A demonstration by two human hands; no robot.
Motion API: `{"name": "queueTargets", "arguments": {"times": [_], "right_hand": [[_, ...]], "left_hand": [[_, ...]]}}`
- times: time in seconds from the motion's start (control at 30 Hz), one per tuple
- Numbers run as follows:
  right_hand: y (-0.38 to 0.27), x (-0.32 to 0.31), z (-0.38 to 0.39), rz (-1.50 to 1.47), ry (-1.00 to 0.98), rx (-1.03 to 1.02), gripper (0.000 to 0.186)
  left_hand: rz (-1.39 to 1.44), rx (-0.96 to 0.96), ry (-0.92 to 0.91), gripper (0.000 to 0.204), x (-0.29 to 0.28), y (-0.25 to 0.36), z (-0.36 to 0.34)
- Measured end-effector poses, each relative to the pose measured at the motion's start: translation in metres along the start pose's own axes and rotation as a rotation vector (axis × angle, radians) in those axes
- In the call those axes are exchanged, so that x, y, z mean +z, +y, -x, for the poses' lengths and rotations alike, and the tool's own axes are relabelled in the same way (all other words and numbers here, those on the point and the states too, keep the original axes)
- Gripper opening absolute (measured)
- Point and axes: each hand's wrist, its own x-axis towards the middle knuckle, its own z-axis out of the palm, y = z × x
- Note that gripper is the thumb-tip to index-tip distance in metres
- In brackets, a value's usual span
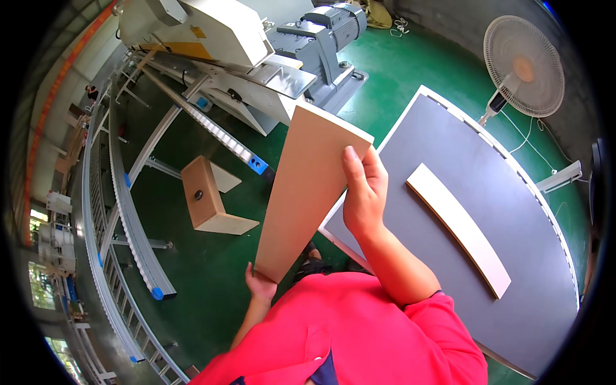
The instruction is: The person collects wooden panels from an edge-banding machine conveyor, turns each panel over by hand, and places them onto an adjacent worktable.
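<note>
Holding pale board point(311, 179) before yellow-stickered machine point(230, 33)

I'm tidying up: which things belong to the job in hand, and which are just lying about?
Likely the job:
pale board, in right hand, its lower end at left hand
similar board on grey table

Probably just about:
fan
wooden stool-like piece
</note>
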Motion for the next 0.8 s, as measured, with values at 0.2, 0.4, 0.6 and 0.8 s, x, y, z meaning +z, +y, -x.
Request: {"name": "queueTargets", "arguments": {"times": [0.2,0.4,0.6,0.8], "right_hand": [[-0.037,0.005,0.027,-0.085,-0.035,-0.021,0.019],[-0.051,-0.005,0.048,-0.017,-0.183,0.039,0.021],[-0.058,-0.005,0.053,0.028,-0.037,0.263,0.044],[-0.066,-0.015,0.039,-0.041,-0.296,0.407,0.037]], "left_hand": [[-0.120,0.145,0.035,0.056,-0.002,-0.029,-0.003],[-0.118,0.326,0.095,0.051,-0.035,-0.041,-0.015],[0.057,0.443,0.332,0.047,-0.031,-0.024,-0.022],[0.116,0.556,0.352,0.041,-0.033,0.010,-0.016]]}}
